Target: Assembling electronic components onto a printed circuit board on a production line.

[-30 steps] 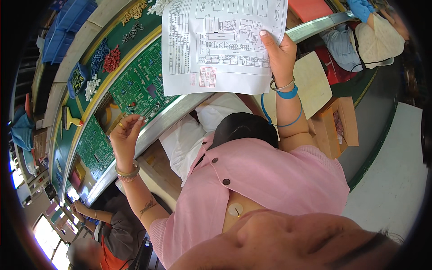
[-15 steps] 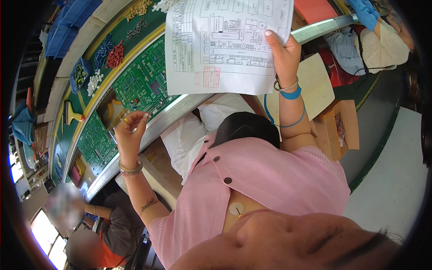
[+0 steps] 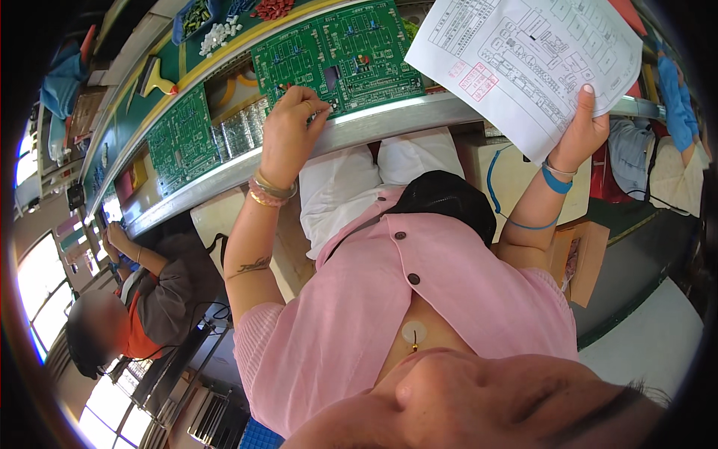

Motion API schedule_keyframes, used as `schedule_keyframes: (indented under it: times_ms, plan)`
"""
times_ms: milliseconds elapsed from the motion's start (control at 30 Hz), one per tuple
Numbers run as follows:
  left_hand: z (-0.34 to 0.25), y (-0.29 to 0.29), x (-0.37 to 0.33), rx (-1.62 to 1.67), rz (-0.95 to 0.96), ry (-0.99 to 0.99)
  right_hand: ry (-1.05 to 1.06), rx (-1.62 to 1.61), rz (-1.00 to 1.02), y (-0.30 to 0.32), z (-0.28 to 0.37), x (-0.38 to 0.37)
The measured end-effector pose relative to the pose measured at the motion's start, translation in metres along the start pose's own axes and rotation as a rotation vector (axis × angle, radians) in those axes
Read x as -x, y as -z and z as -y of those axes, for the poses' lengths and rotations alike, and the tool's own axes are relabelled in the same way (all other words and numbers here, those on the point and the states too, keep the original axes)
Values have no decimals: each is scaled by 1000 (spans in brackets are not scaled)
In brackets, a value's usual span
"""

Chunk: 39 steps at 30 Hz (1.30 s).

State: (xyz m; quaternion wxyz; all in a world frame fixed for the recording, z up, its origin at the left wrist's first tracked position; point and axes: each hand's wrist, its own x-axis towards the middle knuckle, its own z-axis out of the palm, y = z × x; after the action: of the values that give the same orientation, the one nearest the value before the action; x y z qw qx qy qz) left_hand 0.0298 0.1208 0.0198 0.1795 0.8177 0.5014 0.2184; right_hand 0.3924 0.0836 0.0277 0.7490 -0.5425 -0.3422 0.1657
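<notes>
My right hand [image 3: 582, 135] grips a white printed sheet [image 3: 516, 67] by its near edge, thumb on top. The sheet carries a component layout drawing, a table and a red stamp; it is tilted and covers part of the bench behind it. Over the near left corner of a green circuit board [image 3: 389, 63] is my left hand [image 3: 290, 135], its thumb and fingers pinched together. A tiny pale spot shows at the fingertips, too small to name. Small parts are mounted on that board. A second green circuit board [image 3: 183, 138] lies further left on the same rail.
A metal rail [image 3: 396, 127] runs along the bench's near edge. Beyond the boards lie white parts [image 3: 221, 36], red parts [image 3: 277, 9], a blue bin [image 3: 196, 19] and a yellow-handled brush [image 3: 155, 78]. Another person [image 3: 172, 299] works at left; a cardboard box [image 3: 587, 262] stands at right.
The view has swung, so the bench sits differently. My right hand has moved the sheet rightward, uncovering more of the board. My left hand has come over the board's near corner, fingers still pinched.
</notes>
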Motion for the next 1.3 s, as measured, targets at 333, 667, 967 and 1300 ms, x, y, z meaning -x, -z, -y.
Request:
schedule_keyframes:
  times_ms: [333,667,967,1300]
  plan:
    - [-2,-12,5,-91,-46,-51,2,13,-32,7,-4,0]
    - [2,7,-8,-68,-64,-125,-55,-128,-107,6,-16,-15]
    - [3,-19,-156,12,-91,-155,0,-142,-222,6,-77,-31]
    - [10,-81,-245,-169,-153,-282,-28,-120,-175,-1,-75,-29]
